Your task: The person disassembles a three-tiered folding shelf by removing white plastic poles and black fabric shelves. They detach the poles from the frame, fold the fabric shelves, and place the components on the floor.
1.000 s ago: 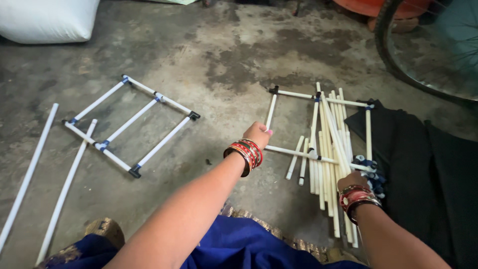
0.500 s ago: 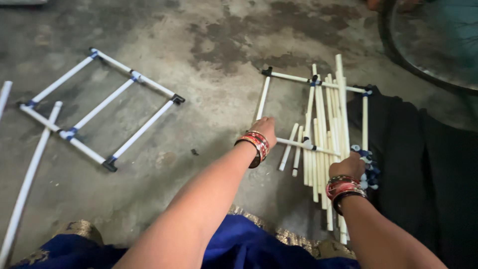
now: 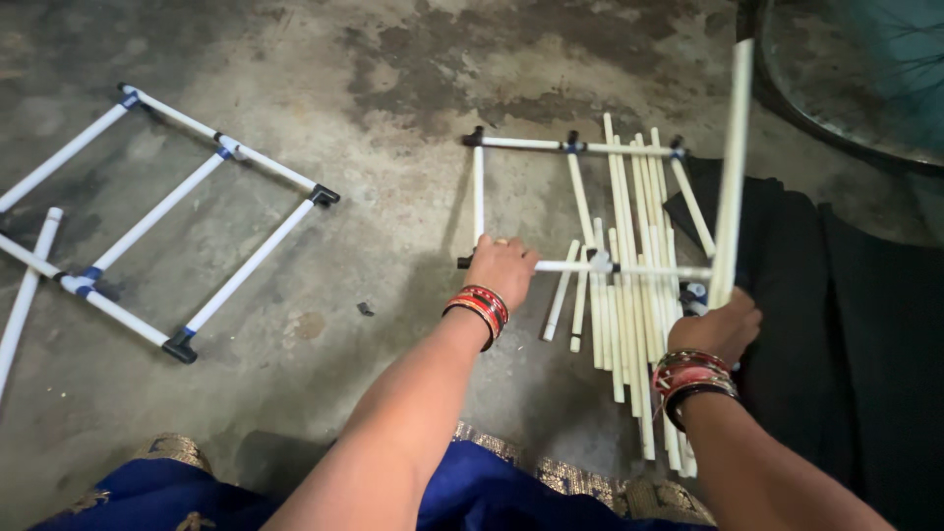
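My left hand (image 3: 503, 267) rests on the near left corner of a partly built white pipe frame (image 3: 479, 192) with dark corner joints, gripping the near crossbar. My right hand (image 3: 721, 328) holds one long white pipe (image 3: 733, 167) upright by its lower end, at the frame's near right corner. A pile of several loose white pipes (image 3: 629, 275) lies inside and under the frame on the concrete floor. Red bangles sit on both wrists.
A finished white pipe frame (image 3: 187, 197) with blue and black joints lies to the left, with a loose pipe (image 3: 25, 295) beside it. Black cloth (image 3: 836, 324) lies at the right, a dark curved wheel rim (image 3: 787, 98) at top right. Blue garment at the bottom.
My right hand has lifted one pipe from the pile and stood it upright. My left hand stays on the frame's near corner. The view has shifted left and closer.
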